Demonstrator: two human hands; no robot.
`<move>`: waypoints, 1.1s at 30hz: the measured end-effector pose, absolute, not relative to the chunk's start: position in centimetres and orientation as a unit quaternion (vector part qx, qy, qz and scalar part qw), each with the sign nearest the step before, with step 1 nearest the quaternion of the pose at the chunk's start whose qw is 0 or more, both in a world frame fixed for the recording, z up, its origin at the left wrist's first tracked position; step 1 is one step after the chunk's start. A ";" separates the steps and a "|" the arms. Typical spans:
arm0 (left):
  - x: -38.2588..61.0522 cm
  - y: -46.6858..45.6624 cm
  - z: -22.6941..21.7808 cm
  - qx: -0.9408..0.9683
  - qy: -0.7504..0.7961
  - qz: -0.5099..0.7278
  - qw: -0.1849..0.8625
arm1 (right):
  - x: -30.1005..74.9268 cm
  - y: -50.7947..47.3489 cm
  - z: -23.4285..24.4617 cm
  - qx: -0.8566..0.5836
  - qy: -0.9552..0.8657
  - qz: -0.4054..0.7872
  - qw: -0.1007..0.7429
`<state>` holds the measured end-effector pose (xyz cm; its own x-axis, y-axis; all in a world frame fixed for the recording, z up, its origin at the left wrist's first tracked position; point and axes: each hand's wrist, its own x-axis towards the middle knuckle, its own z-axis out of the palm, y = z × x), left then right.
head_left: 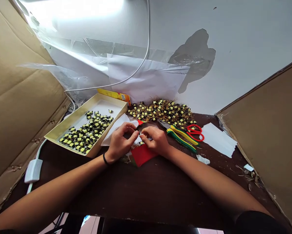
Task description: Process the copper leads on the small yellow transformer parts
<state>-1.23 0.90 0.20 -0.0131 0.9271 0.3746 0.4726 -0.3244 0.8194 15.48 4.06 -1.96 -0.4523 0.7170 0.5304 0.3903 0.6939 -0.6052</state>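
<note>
On desk [136, 195] by red card [143, 156], L hand [121, 141] & R hand [158, 139] almost meet; can't tell if either grip pinches anything; yellow/blk part [141, 143] just below fingertips, nearer R hand, axis unclear

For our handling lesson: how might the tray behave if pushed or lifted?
The tray would probably slide without tipping, being low and broad. Being thin-walled, it may flex when lifted. The loose parts inside would likely shift if it tilts.
</note>
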 end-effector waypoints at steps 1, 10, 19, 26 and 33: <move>-1.2 0.9 0.2 0.661 0.532 0.473 0.238 | 15.4 4.0 -2.0 -0.335 -0.830 0.196 0.401; -1.1 1.1 0.3 0.650 0.524 0.472 0.283 | 15.5 4.0 -2.0 -0.325 -0.841 0.175 0.395; -1.3 1.7 0.2 0.558 0.495 0.469 0.473 | 15.8 4.1 -2.0 -0.296 -0.849 0.211 0.383; -1.4 1.9 0.4 0.545 0.469 0.461 0.521 | 15.6 4.0 -1.5 -0.336 -0.740 0.386 0.436; -1.6 1.9 0.3 0.571 0.445 0.457 0.517 | 15.7 4.5 -1.2 -0.329 -0.715 0.478 0.389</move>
<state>-1.61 1.91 0.26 0.1858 0.9807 0.0609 0.0355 -0.0686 0.9970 15.72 4.45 -1.17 -0.4801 0.8431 0.2421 0.0980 0.3259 -0.9403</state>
